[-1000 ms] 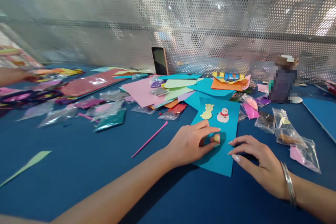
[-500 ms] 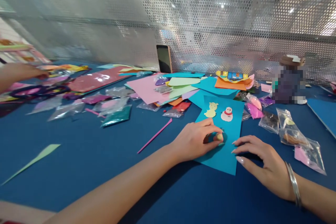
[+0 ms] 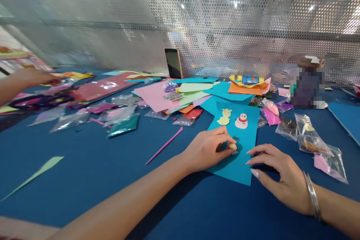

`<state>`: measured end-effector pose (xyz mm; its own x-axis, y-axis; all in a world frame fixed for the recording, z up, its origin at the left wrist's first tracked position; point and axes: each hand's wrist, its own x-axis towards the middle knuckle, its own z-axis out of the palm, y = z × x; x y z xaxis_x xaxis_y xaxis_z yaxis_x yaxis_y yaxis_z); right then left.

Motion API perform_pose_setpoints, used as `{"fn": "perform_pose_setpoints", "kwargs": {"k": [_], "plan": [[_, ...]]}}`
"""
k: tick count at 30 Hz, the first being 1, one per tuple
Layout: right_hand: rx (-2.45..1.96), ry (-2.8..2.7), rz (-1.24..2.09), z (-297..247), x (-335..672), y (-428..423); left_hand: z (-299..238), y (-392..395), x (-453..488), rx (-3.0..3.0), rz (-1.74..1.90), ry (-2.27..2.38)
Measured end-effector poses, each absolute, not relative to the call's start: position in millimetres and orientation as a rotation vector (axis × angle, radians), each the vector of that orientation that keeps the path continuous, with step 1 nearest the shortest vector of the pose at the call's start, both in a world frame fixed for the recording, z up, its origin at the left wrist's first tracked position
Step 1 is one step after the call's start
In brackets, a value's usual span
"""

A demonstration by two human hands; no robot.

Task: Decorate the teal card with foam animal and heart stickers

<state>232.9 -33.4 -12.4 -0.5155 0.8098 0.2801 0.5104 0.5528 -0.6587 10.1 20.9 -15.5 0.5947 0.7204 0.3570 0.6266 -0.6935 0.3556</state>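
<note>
My left hand [image 3: 206, 150] is closed in a pinch above the blue sheet of card [image 3: 239, 172]. Between its thumb and forefinger is a small pale yellow lump of modelling clay [image 3: 232, 146]. On the card's upper half sit a cream bear-like figure [image 3: 224, 117] and a white snowman [image 3: 241, 121] with a red scarf. A small dark mark on the card beside my fingertips is too small to make out. My right hand [image 3: 278, 176], with a silver bangle, rests open at the card's right edge, fingers apart and holding nothing.
A pink modelling tool [image 3: 164, 145] and a pale green one [image 3: 39, 170] lie to the left. Clay bags [image 3: 125, 125], coloured paper [image 3: 152, 95] and a propped phone [image 3: 173, 63] stretch behind. More bags [image 3: 330, 163] lie right. Another person's hand [image 3: 30, 78] reaches in at far left.
My left hand stays over the card, its pinched clay turned slightly and a little lower. My right hand is nearly still. The other person's hand at far left has moved slightly right.
</note>
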Motion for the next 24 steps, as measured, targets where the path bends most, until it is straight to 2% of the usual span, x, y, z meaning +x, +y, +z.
{"fn": "perform_pose_setpoints", "kwargs": {"k": [11, 24], "plan": [[-1.053, -2.224, 0.687, -18, 235, -32, -19, 16, 13, 2.728, 0.854, 1.488], [-1.074, -2.246, 0.679, -16, 235, -34, -13, 26, 13, 2.605, 0.711, 1.412]]}}
